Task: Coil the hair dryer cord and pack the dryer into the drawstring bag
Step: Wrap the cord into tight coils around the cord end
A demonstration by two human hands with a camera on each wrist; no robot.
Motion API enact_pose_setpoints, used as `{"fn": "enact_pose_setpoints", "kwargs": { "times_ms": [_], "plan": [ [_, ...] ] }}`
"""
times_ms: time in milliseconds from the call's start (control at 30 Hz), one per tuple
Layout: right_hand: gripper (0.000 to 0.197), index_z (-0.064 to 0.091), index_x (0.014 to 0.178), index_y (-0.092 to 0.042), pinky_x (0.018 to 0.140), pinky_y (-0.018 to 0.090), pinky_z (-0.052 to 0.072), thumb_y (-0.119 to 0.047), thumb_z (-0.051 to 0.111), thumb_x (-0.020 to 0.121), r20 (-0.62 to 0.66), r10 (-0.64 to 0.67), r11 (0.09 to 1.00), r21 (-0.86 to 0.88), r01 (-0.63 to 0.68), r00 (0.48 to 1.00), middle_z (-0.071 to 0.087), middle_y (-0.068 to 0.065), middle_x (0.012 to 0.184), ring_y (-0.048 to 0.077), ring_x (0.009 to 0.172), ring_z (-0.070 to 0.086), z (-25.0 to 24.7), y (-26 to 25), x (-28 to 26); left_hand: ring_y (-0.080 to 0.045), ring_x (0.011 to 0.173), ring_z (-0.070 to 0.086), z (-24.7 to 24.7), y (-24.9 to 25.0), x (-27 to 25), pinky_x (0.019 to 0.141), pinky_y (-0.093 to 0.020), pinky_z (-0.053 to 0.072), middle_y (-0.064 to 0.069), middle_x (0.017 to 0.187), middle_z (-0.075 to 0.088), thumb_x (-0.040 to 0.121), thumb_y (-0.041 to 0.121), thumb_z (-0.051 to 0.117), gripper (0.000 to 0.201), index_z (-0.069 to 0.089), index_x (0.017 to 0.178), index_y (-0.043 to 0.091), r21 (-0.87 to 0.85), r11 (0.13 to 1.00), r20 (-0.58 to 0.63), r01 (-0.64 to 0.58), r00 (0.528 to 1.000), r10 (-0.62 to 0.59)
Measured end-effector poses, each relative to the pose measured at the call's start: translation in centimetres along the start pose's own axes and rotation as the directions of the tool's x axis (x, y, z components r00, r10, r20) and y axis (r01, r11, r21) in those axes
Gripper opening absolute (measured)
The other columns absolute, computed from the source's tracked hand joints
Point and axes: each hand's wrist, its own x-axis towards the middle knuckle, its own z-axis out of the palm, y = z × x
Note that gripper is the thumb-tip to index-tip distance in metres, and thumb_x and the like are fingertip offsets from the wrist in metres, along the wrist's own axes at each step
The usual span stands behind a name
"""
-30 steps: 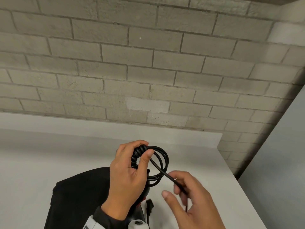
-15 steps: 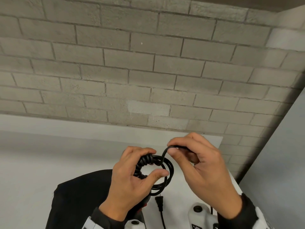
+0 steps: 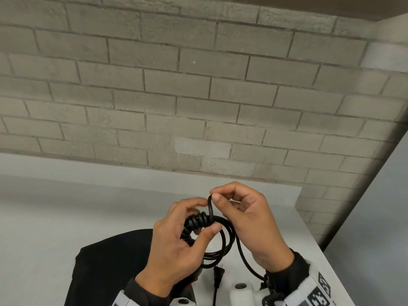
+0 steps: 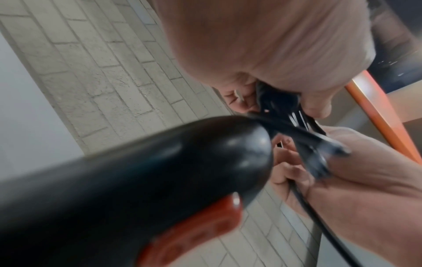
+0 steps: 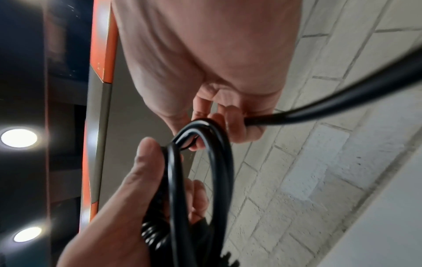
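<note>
the left hand [image 3: 176, 246] holds a bundle of looped black cord [image 3: 223, 237] up over the desk [image 3: 66, 217], its fingers curled round the tightly wound section at the top of the loops and its thumb pressed against the near side of them. the right hand [image 3: 249, 221] is just beside it and a little higher, pinching a single strand of the same cord between thumb and forefinger so that it stands up in a small arch above the wound part; from there the strand runs down past the right palm in a slack curve towards the right wrist. the plug [image 3: 219, 273] hangs below the loops with its prongs pointing up. in the left wrist view the hair dryer [image 4: 128, 180] fills the foreground as a blurred black body with a red switch panel, the cord leaving its end and running straight into the two hands. the right wrist view shows the loops gripped by the left thumb and the strand passing out of the curled right fingers [image 5: 230, 122]. the black drawstring bag [image 3: 106, 266] lies flat on the desk beneath the left forearm. a grey brick wall [image 3: 198, 96] rises behind the desk.
</note>
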Motion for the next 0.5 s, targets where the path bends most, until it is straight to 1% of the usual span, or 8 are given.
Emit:
{"fn": "enact_pose_setpoints", "kwargs": {
  "times_ms": [67, 133, 233, 300, 333, 367, 433, 500],
  "plan": [
    [0.007, 0.075, 0.088, -0.015, 0.074, 0.025, 0.051, -0.018, 0.068, 0.086, 0.019, 0.027, 1.000, 0.014, -0.027, 0.999, 0.073, 0.000, 0.084, 0.010, 0.076, 0.063, 0.0, 0.3, 0.0, -0.006, 0.066, 0.063, 0.1, 0.0, 0.1, 0.069, -0.010, 0.047, 0.015, 0.069, 0.060, 0.083, 0.053, 0.066, 0.058, 0.049, 0.130, 0.023, -0.021, 1.000, 0.007, 0.020, 1.000, -0.020],
    [0.011, 0.075, 0.089, -0.013, 0.075, 0.026, 0.052, -0.018, 0.065, 0.088, 0.044, 0.068, 0.997, 0.027, -0.070, 0.997, 0.073, 0.006, 0.085, 0.015, 0.080, 0.066, 0.0, 0.6, -0.1, -0.005, 0.066, 0.062, 0.1, 0.1, 0.1, 0.069, -0.009, 0.046, 0.019, 0.071, 0.059, 0.085, 0.054, 0.064, 0.061, 0.046, 0.137, 0.028, -0.024, 0.999, 0.013, 0.023, 1.000, -0.023],
    [0.027, 0.074, 0.091, -0.013, 0.064, 0.029, 0.047, -0.033, 0.057, 0.094, 0.094, 0.084, 0.995, 0.054, -0.089, 0.992, 0.067, 0.022, 0.084, 0.025, 0.072, 0.061, -0.1, 1.2, -0.6, -0.012, 0.077, 0.066, 0.0, 0.0, 0.0, 0.068, -0.022, 0.053, 0.022, 0.095, 0.066, 0.088, 0.054, 0.060, 0.038, 0.057, 0.123, 0.040, -0.010, 1.000, -0.001, -0.021, 1.000, 0.021],
    [0.041, 0.073, 0.097, -0.014, 0.059, 0.028, 0.041, -0.049, 0.054, 0.092, 0.164, 0.071, 0.995, 0.059, -0.082, 0.984, 0.060, 0.029, 0.082, 0.025, 0.067, 0.051, -0.3, 1.9, -1.2, -0.015, 0.078, 0.066, 0.1, -0.1, -0.2, 0.068, -0.029, 0.053, 0.020, 0.096, 0.066, 0.089, 0.055, 0.059, 0.031, 0.060, 0.115, 0.038, -0.014, 1.000, -0.028, 0.000, 1.000, -0.001],
    [0.044, 0.072, 0.100, -0.012, 0.060, 0.029, 0.041, -0.052, 0.057, 0.089, 0.211, 0.058, 0.995, 0.067, -0.073, 0.976, 0.060, 0.028, 0.082, 0.024, 0.068, 0.050, -0.4, 2.3, -1.5, -0.015, 0.077, 0.065, 0.1, -0.1, -0.2, 0.068, -0.029, 0.052, 0.018, 0.093, 0.065, 0.089, 0.057, 0.058, 0.031, 0.061, 0.112, 0.036, -0.009, 1.000, -0.039, 0.019, 0.999, -0.019],
    [0.043, 0.071, 0.102, -0.010, 0.064, 0.031, 0.044, -0.049, 0.062, 0.087, 0.256, 0.044, 0.995, 0.074, -0.065, 0.966, 0.062, 0.025, 0.083, 0.026, 0.072, 0.054, -0.5, 2.7, -1.9, -0.013, 0.077, 0.064, 0.0, -0.2, -0.3, 0.069, -0.027, 0.051, 0.017, 0.092, 0.064, 0.089, 0.058, 0.057, 0.031, 0.062, 0.110, 0.035, 0.000, 0.999, -0.043, 0.038, 0.998, -0.038],
    [0.030, 0.070, 0.106, -0.008, 0.077, 0.031, 0.051, -0.029, 0.071, 0.085, 0.304, 0.033, 0.995, 0.081, -0.060, 0.952, 0.068, 0.021, 0.093, 0.027, 0.086, 0.063, -0.5, 3.0, -2.5, -0.012, 0.080, 0.062, 0.0, -0.2, -0.3, 0.071, -0.025, 0.049, 0.017, 0.091, 0.063, 0.090, 0.057, 0.056, 0.031, 0.062, 0.105, 0.032, 0.017, 0.998, -0.034, 0.063, 0.997, -0.062],
    [0.018, 0.072, 0.104, -0.011, 0.080, 0.028, 0.052, -0.011, 0.070, 0.086, 0.296, 0.038, 0.995, 0.082, -0.065, 0.954, 0.073, 0.006, 0.091, 0.018, 0.088, 0.067, -0.5, 3.1, -2.8, -0.012, 0.085, 0.060, 0.0, 0.0, -0.1, 0.074, -0.024, 0.047, 0.018, 0.090, 0.062, 0.090, 0.053, 0.057, 0.028, 0.064, 0.102, 0.028, 0.047, 0.997, -0.008, 0.061, 0.998, -0.061]
  ]
}}
